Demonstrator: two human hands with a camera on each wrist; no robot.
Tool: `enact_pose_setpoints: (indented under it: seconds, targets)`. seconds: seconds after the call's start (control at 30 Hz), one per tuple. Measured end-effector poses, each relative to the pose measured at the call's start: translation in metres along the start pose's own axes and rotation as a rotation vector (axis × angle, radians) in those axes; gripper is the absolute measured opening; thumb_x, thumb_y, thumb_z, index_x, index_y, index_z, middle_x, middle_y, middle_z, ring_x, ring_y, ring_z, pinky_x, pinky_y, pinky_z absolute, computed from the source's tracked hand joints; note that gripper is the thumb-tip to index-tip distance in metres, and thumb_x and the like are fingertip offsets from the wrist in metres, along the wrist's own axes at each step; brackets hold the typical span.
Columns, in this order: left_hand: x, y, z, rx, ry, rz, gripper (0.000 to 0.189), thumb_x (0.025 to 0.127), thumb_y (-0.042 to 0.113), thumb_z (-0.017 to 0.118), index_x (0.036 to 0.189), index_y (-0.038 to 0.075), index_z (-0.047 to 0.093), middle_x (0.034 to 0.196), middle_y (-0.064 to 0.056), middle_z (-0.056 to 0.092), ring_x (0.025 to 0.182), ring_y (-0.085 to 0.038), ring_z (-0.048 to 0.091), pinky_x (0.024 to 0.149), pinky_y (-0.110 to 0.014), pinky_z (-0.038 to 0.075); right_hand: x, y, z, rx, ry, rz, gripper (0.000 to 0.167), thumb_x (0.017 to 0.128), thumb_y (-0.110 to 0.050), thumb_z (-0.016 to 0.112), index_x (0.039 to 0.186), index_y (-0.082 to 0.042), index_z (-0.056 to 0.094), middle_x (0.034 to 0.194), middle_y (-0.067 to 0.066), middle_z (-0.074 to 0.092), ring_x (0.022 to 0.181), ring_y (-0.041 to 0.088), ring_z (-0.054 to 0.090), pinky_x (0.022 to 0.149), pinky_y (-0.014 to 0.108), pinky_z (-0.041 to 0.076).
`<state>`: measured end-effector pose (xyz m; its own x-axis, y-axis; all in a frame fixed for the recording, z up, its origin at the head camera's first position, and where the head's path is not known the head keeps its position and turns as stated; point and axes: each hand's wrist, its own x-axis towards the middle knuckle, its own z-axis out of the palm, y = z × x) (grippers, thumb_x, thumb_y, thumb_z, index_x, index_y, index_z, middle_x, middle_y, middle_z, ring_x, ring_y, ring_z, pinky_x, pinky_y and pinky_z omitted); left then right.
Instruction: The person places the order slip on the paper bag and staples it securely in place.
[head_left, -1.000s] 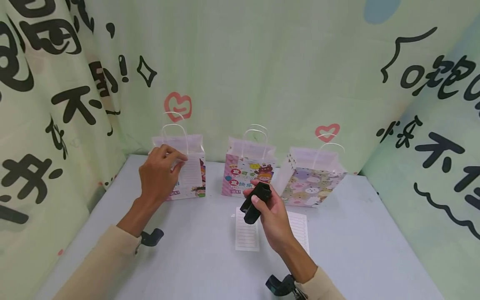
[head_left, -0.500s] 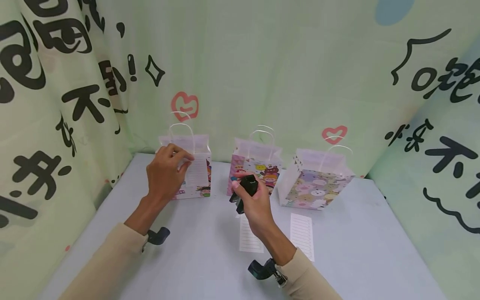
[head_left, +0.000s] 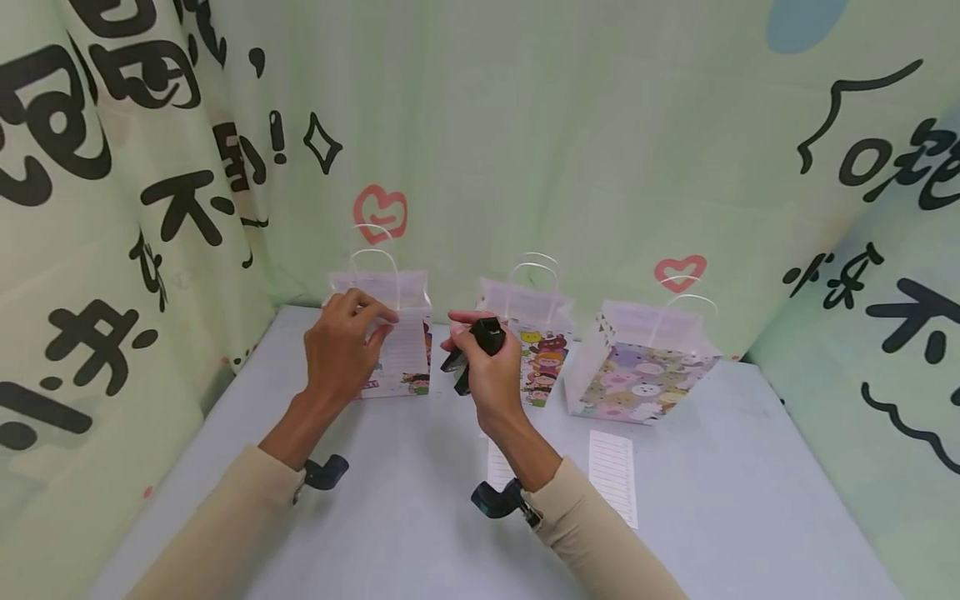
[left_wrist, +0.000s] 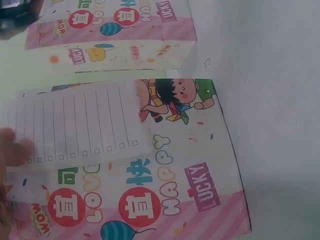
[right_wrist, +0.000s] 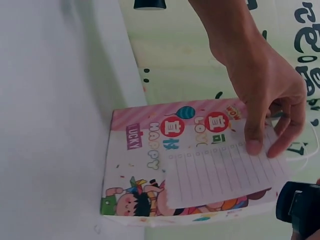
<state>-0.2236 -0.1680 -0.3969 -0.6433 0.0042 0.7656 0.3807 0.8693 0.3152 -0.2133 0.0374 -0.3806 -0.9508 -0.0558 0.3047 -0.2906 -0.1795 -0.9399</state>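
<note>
My left hand [head_left: 341, 346] pinches a lined paper slip [left_wrist: 80, 125] with a row of small checkboxes, holding it flat against the front of the left paper gift bag [head_left: 416, 383]. In the right wrist view, thumb and fingers meet at the slip's edge near the top of the bag. My right hand [head_left: 491, 367] grips a black stapler [head_left: 489, 335], raised in front of the middle gift bag [head_left: 543, 358]. Between the stapler and the slip there is a gap. At the right edge of the right wrist view only part of the stapler shows.
A third gift bag [head_left: 645, 383] with a bear print stands turned at the right. Two more lined slips lie on the white table [head_left: 720, 500]: one slip [head_left: 611, 475] at the right, the other slip [head_left: 498, 462] partly under my right forearm. A printed curtain [head_left: 480, 150] hangs behind.
My right hand has moved left and up with the stapler, turning it toward the left bag. The left hand stays at the slip and bag. The head view has shifted slightly.
</note>
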Motion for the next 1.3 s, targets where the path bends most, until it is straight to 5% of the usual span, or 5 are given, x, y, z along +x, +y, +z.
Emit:
enact_pose_setpoints:
  seconds: [0.37,0.5,0.8,1.3]
  targets:
    - [-0.001,0.002,0.001,0.016,-0.016,0.002,0.009,0.09,0.011,0.086,0.098,0.011,0.083,0.097,-0.008,0.068,0.086,-0.029,0.062,0.053,-0.037,0.051,0.028,-0.002,0.025,0.01,0.009,-0.206,0.015,0.108,-0.02,0.06,0.11,-0.006,0.064,0.093,0.01,0.074,0.088,0.019,0.073,0.071,0.03,0.056]
    - [-0.001,0.002,0.003,0.025,-0.013,0.008,0.009,0.089,0.011,0.086,0.098,0.011,0.083,0.096,-0.007,0.067,0.086,-0.029,0.062,0.053,-0.037,0.052,0.039,-0.004,0.036,0.017,0.025,-0.26,0.015,0.108,-0.019,0.059,0.11,-0.005,0.062,0.094,0.01,0.076,0.092,0.017,0.074,0.075,0.026,0.056]
    - [-0.001,0.003,0.004,0.024,-0.013,0.019,0.01,0.089,0.009,0.086,0.098,0.012,0.082,0.097,-0.007,0.067,0.088,-0.029,0.063,0.053,-0.036,0.051,0.053,0.003,0.052,0.015,0.025,-0.265,0.014,0.108,-0.018,0.061,0.108,-0.004,0.062,0.099,0.028,0.073,0.092,0.037,0.071,0.069,0.028,0.054]
    - [-0.001,0.003,0.002,0.012,0.003,0.025,0.01,0.088,0.008,0.087,0.097,0.013,0.082,0.096,-0.007,0.067,0.088,-0.03,0.064,0.052,-0.038,0.052,0.065,0.025,0.065,-0.058,0.105,-0.268,0.016,0.103,-0.015,0.068,0.093,-0.004,0.064,0.078,0.022,0.07,0.073,0.019,0.072,0.068,0.025,0.056]
